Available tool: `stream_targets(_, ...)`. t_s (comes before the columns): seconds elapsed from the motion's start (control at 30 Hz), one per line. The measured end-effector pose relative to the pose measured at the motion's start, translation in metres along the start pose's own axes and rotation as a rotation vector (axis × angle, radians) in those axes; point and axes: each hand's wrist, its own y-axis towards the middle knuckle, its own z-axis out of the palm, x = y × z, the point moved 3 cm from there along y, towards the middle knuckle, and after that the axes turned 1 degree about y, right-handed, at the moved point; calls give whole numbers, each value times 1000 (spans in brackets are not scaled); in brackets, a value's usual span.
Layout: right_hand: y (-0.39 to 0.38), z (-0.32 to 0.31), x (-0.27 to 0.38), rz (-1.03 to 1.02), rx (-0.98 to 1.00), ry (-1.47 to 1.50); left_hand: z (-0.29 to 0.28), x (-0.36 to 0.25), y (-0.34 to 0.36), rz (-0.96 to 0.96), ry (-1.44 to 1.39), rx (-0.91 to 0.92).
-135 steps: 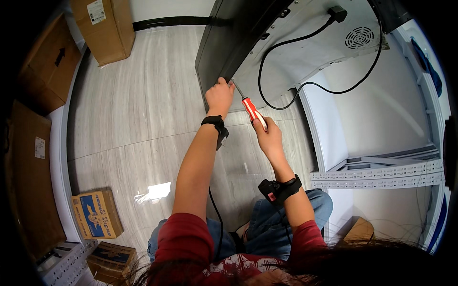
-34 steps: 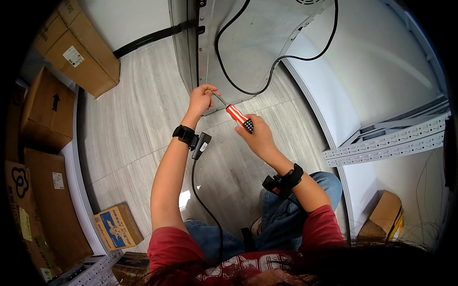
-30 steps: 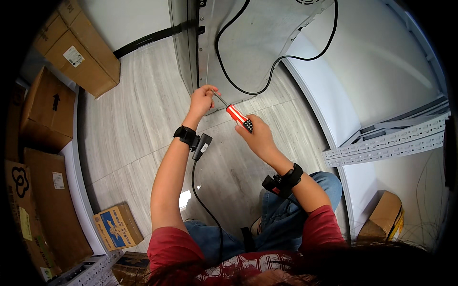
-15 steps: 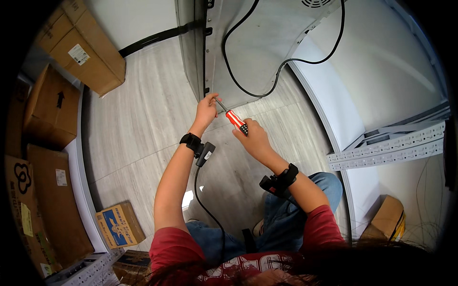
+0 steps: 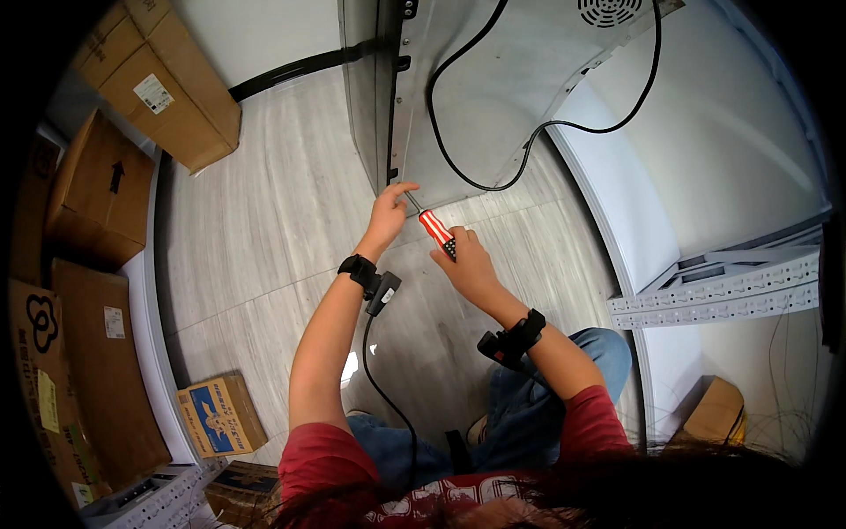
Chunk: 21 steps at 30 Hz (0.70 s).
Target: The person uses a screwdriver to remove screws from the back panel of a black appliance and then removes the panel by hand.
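My right hand (image 5: 471, 266) is closed around the handle of a screwdriver (image 5: 435, 229). The handle is red and white striped, with a black star-dotted end. Its thin metal shaft slants up and left to the lower edge of a grey metal cabinet (image 5: 493, 97). There, at the bottom corner, my left hand (image 5: 386, 219) has its index finger stretched out past the shaft's tip, thumb lower and apart. The tip itself lies between these fingers, and what it touches is too small to tell. A black cable (image 5: 438, 119) hangs in a loop across the cabinet panel.
Cardboard boxes (image 5: 97, 194) line the left side, with a small blue-and-brown box (image 5: 220, 416) on the floor. A perforated white metal rail (image 5: 718, 291) juts in from the right. From my left wrist's black device (image 5: 382, 293), a cable runs down to my lap.
The cabinet and its cable sit slightly farther right and lower in view. My left index finger has straightened from a curl near the screwdriver's tip. My right hand keeps its grip on the handle.
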Motion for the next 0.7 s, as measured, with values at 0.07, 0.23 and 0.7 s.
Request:
stream_targets(0.07, 1, 0, -1, 6, -2, 12, 2, -3, 1, 28, -15, -4)
stream_targets(0.23, 5, 5, -2, -18, -7, 8, 3, 4, 4, 65, -26, -15)
stream_targets(0.7, 13, 15, -7, -7, -15, 19, 8, 15, 10, 76, -34, -53)
